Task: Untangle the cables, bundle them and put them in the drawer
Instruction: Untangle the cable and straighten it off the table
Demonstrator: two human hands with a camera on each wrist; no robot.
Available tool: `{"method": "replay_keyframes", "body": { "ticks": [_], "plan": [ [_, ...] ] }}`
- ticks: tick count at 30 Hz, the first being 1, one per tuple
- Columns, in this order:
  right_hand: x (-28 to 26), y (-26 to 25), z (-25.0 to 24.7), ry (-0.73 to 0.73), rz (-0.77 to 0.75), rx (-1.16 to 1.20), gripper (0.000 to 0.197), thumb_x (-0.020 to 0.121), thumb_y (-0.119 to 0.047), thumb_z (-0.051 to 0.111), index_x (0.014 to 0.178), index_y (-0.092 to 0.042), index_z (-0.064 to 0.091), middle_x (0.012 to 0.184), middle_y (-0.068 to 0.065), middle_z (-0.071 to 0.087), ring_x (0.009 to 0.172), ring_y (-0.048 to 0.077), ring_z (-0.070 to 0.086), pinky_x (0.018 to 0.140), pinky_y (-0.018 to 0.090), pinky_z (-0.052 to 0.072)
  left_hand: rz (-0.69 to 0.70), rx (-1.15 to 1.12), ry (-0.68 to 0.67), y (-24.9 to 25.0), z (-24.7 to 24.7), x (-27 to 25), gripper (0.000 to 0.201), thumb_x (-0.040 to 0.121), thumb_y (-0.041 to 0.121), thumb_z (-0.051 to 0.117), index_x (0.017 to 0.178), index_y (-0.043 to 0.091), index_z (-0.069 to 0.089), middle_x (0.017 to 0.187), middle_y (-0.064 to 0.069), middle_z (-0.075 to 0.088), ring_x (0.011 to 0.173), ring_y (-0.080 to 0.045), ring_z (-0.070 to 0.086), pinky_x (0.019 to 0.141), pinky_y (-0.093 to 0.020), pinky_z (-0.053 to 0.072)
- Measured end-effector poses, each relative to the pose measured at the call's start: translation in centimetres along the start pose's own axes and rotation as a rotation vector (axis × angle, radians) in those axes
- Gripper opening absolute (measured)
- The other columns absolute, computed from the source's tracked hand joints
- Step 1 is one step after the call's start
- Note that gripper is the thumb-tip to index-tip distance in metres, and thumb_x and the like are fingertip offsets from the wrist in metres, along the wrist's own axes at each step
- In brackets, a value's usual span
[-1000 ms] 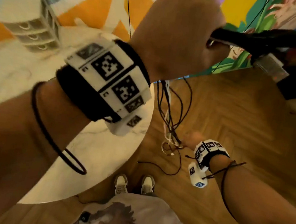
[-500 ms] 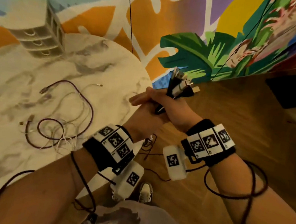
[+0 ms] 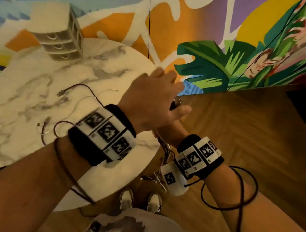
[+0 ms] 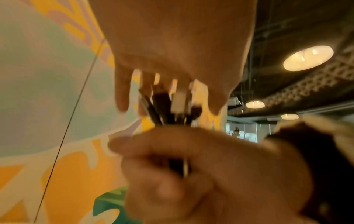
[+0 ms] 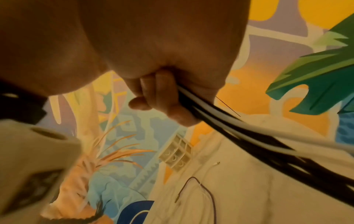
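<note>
A bundle of black and white cables [image 5: 214,119] runs through my right hand [image 3: 167,132], which grips it in a fist beyond the table's right edge. The plug ends [image 4: 172,103] stick up out of that fist [image 4: 191,174]. My left hand [image 3: 160,92] hovers just over the plugs with its fingers [image 4: 122,91] straight and spread, holding nothing. The rest of the bundle [image 3: 165,154] hangs down toward the floor. A small white drawer unit [image 3: 62,39] stands at the back of the table, its three drawers closed.
On the round marble table [image 3: 19,103] lie a loose maroon cable [image 3: 84,86] and a thin white cable [image 3: 104,91]. Below are the wooden floor [image 3: 239,143] and my shoes [image 3: 140,200]. A painted wall stands behind.
A second ago my left hand held the bundle high while the right reached low. The hands then met at the plugs; now the right grips the bundle and the left has let go.
</note>
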State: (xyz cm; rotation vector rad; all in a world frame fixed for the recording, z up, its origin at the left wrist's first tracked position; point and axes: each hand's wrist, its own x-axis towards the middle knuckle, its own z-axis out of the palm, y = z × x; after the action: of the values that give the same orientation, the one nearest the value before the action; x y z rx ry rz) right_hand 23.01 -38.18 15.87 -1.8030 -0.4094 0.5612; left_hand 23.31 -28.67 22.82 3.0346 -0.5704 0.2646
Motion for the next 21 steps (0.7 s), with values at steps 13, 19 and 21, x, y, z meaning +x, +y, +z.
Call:
{"method": "replay_keyframes", "body": {
  "ticks": [13,19,21],
  "plan": [
    [1.2,2.5,0.3,0.039,-0.003,-0.276,0.034,0.091,0.003,0.047,0.068,-0.02,0.043,0.066,0.005,0.047,0.057,0.01,0.04,0.057,0.029,0.044,0.042,-0.104,0.315,-0.7,5.8,-2.9,0.019,0.09,0.028,0.055,0.081,0.013,0.062,0.067,-0.002,0.062,0.052,-0.021,0.057,0.043,-0.024,0.033],
    [1.8,3.2,1.2,0.026,-0.021,-0.58,0.041,0.087,0.011,0.051,0.058,-0.018,0.045,0.059,-0.009,0.029,0.053,0.006,0.029,0.049,0.02,0.028,-0.031,-0.066,0.348,-0.2,6.3,-3.0,0.027,0.087,0.038,0.059,0.073,0.015,0.06,0.07,-0.002,0.059,0.056,-0.019,0.056,0.045,-0.022,0.025],
    [1.8,3.4,2.1,0.007,-0.08,-0.68,0.028,0.082,0.011,0.053,0.059,-0.005,0.056,0.057,-0.012,0.018,0.051,0.006,0.022,0.046,0.023,0.02,-0.032,-0.035,0.357,-0.7,6.5,-3.3,0.029,0.088,0.037,0.058,0.068,0.016,0.059,0.069,-0.001,0.059,0.053,-0.018,0.055,0.046,-0.021,0.021]
  ]
}}
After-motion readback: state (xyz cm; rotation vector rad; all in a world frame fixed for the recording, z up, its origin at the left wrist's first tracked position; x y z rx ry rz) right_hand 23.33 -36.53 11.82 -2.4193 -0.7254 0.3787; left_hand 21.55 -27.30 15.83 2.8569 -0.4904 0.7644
